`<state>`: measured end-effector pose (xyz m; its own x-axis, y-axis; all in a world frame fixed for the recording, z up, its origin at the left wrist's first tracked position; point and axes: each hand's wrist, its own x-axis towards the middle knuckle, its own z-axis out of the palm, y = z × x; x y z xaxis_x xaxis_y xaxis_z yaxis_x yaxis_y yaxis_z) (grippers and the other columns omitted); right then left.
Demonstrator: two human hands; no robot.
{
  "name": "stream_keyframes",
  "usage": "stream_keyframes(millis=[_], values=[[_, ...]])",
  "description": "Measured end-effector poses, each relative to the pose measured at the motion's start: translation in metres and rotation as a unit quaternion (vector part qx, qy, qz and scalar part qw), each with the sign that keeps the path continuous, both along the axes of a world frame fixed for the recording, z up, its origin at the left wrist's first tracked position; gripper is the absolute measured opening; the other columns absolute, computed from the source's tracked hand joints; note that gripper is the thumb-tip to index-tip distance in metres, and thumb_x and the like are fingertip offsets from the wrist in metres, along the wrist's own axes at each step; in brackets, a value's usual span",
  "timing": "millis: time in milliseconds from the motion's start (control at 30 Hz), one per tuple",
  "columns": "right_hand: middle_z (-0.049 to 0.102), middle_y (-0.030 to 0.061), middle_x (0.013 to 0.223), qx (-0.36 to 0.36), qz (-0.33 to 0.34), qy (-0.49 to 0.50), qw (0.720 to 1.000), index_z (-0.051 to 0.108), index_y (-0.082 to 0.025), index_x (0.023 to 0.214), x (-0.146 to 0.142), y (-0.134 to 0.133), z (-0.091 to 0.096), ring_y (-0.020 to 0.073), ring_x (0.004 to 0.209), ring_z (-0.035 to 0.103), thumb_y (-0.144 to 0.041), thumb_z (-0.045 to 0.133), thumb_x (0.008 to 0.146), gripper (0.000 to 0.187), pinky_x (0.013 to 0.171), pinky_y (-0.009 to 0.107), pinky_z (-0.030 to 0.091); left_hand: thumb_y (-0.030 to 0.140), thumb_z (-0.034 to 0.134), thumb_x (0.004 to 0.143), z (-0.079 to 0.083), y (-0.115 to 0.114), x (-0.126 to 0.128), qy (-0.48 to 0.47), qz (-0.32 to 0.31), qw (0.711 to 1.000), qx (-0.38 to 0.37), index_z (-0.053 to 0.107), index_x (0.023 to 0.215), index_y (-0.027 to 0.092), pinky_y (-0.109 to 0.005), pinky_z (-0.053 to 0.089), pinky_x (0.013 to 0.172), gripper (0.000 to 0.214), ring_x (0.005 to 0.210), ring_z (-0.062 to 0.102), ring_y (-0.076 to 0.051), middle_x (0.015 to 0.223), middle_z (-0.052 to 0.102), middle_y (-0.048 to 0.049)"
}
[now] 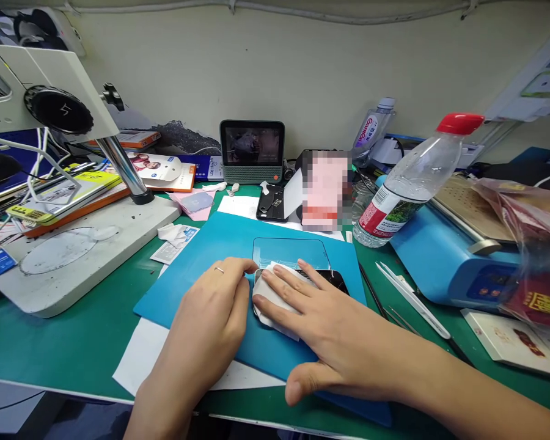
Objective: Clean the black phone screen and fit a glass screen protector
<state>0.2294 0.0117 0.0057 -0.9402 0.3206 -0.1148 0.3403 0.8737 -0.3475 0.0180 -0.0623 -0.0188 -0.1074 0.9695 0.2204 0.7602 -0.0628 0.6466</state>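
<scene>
A smartphone (pixel 335 279) with a dark glossy face lies on the blue mat (pixel 187 256). A folded white wipe (pixel 275 315) covers much of its left part. My right hand (pixel 311 305) lies flat on the wipe, fingers spread and pressing it against the phone, thumb held out to the side. At the phone's left end is my left hand (pixel 215 311), its fingers curled in and the index finger touching the upper corner; its other fingertips are hidden. Just beyond the phone, a clear screen sheet (pixel 286 252) with a thin dark outline rests on the mat.
A microscope stand (pixel 96 256) occupies the left side. White tweezers (pixel 412 299) lie right of the mat, near a water bottle (pixel 398 189) with a red cap and a blue heating device (pixel 440 256). A small display (pixel 252 150) and black phone case (pixel 271 201) stand behind.
</scene>
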Motion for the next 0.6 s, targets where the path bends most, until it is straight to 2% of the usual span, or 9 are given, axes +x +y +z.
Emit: stream_keyframes(millis=[200,267,400,500,600], values=[[0.005,0.0166,0.172,-0.004,0.028,0.028,0.999,0.029,-0.037,0.161,0.000,-0.001,0.000,0.0430,0.156,0.004,-0.075,0.057,0.085,0.090,0.124,0.068,0.005,0.023,0.037,0.104,0.001,0.001,-0.001,-0.008,-0.012,1.000,-0.004,0.057,0.114,0.030,-0.040,0.046,0.090,0.024,0.108,0.062,-0.023,0.116,0.068,-0.0008],[0.011,0.0188,0.171,0.008,0.030,0.034,0.999,0.024,-0.032,0.163,0.000,0.000,-0.002,0.0427,0.157,0.008,-0.075,0.058,0.085,0.095,0.124,0.068,0.007,0.023,0.037,0.105,0.001,0.001,-0.001,-0.009,-0.015,1.000,-0.011,0.057,0.115,0.030,-0.040,0.046,0.091,0.024,0.107,0.062,-0.023,0.116,0.068,-0.0012],[0.025,0.0240,0.168,0.047,0.015,0.048,0.998,0.023,-0.010,0.163,0.000,0.002,-0.008,0.0402,0.157,0.016,-0.073,0.056,0.088,0.103,0.127,0.063,0.011,0.024,0.037,0.105,0.001,0.001,0.000,-0.010,-0.017,1.000,-0.009,0.058,0.114,0.030,-0.040,0.046,0.091,0.023,0.108,0.062,-0.024,0.115,0.068,-0.0016],[0.023,0.0218,0.169,0.056,0.019,0.050,0.997,0.026,-0.011,0.162,0.000,0.003,-0.010,0.0402,0.157,0.015,-0.071,0.054,0.091,0.098,0.127,0.064,0.009,0.024,0.037,0.104,0.002,0.001,0.001,-0.006,-0.014,1.000,-0.006,0.058,0.114,0.029,-0.041,0.046,0.092,0.024,0.107,0.063,-0.024,0.115,0.068,-0.0019],[0.021,0.0176,0.170,0.021,0.054,0.047,0.997,0.023,-0.015,0.163,0.001,0.004,-0.005,0.0362,0.158,0.016,-0.068,0.052,0.094,0.092,0.127,0.063,0.002,0.024,0.036,0.104,0.002,0.001,0.000,-0.010,-0.009,1.000,-0.007,0.058,0.114,0.029,-0.041,0.047,0.091,0.024,0.107,0.063,-0.024,0.116,0.068,-0.0021]])
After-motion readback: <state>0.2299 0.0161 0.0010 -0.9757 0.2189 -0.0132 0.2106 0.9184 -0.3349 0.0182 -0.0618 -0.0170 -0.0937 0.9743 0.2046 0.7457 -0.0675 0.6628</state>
